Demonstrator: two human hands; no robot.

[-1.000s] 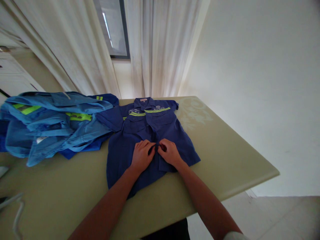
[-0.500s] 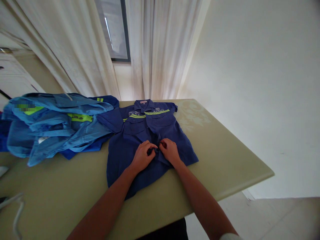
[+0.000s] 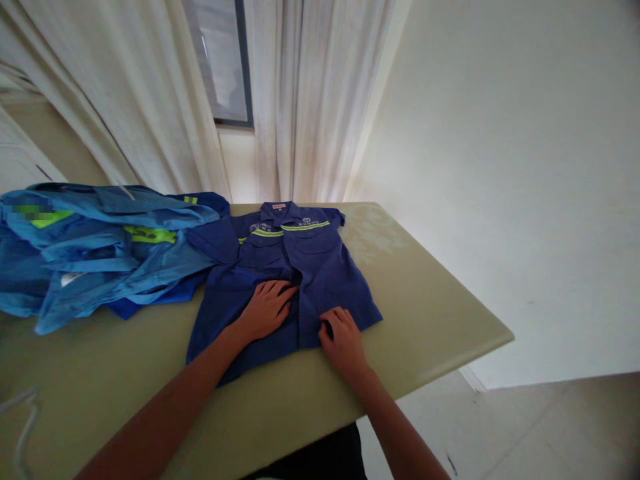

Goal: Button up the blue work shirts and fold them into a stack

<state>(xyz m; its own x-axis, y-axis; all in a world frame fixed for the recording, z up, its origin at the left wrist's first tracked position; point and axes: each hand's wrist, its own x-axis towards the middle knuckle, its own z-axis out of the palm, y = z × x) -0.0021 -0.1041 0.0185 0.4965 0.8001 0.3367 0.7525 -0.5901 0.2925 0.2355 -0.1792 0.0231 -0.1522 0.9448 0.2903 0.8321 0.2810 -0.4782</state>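
Observation:
A dark blue short-sleeved work shirt (image 3: 320,273) lies face up on the table, collar away from me. Yellow-green stripes cross its chest above two flap pockets. My left hand (image 3: 267,308) rests on the shirt's left front beside the front edge, palm down with fingers stretched and apart. On the lower right front is my right hand (image 3: 343,337), its fingers bent and touching the cloth near the hem. A dark gap shows between its thumb and forefinger, and no cloth is visibly gripped there. The front panels meet along the middle, with a dark fold near my left fingertips.
A heap of light blue and dark blue work clothes (image 3: 115,247) lies left of the shirt, touching its sleeve. The greenish table (image 3: 425,300) ends in a corner at the right. A white cord (image 3: 27,427) lies at the near left. Curtains (image 3: 320,100) hang behind.
Both hands have let go of the shirt's front edge and moved apart, the left leftward, the right down toward the hem. The front panel now lies flatter. The view has shifted slightly right.

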